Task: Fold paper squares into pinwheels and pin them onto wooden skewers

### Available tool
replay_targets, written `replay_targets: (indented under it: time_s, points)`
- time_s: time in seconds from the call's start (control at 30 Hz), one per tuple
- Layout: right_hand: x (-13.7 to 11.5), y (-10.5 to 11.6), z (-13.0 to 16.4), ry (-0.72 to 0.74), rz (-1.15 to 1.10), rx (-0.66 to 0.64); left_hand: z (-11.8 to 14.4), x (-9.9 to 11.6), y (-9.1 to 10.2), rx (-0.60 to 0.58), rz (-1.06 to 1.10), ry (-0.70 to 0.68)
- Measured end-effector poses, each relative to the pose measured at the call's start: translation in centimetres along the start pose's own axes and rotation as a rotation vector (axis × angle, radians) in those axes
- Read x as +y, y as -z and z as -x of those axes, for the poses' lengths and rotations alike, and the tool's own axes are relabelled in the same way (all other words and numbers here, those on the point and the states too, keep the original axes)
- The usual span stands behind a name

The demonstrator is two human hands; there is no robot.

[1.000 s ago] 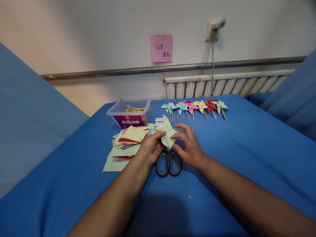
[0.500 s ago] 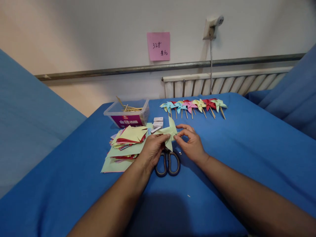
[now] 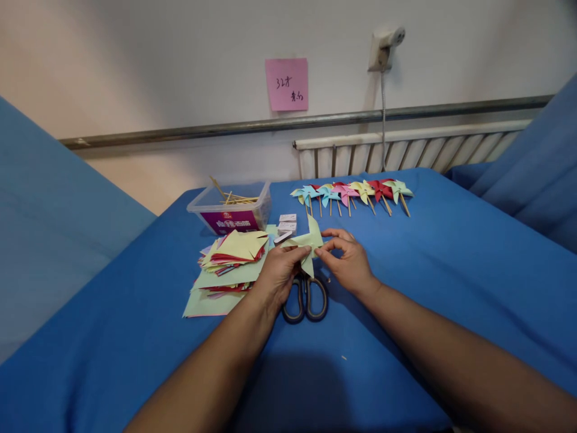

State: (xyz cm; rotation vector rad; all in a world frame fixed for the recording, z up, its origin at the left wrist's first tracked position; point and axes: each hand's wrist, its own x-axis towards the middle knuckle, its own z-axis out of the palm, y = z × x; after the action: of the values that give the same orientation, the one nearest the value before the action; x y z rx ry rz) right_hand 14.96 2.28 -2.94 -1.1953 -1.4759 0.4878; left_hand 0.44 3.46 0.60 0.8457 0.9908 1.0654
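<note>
Blue table (image 3: 406,288); hands (image 3: 277,273) apparently pinch paper pinwheel (image 3: 309,243)

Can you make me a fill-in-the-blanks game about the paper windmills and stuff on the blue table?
1. Both hands, the left hand and the right hand, hold a folded piece of ____ paper.
2. The scissors have ____ handles.
3. The sticky note on the wall is ____.
4. The wooden sticks lie in a clear plastic ____.

Missing words: yellow; black; pink; box
</note>
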Motion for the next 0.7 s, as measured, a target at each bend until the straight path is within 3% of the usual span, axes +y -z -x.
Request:
replay_targets:
  time_s: [0.7]
  points:
    - [-0.18,-0.22,0.44,-0.062,0.123,-0.012,-0.24,-0.49,-0.12,0.034,-0.027,-0.012]
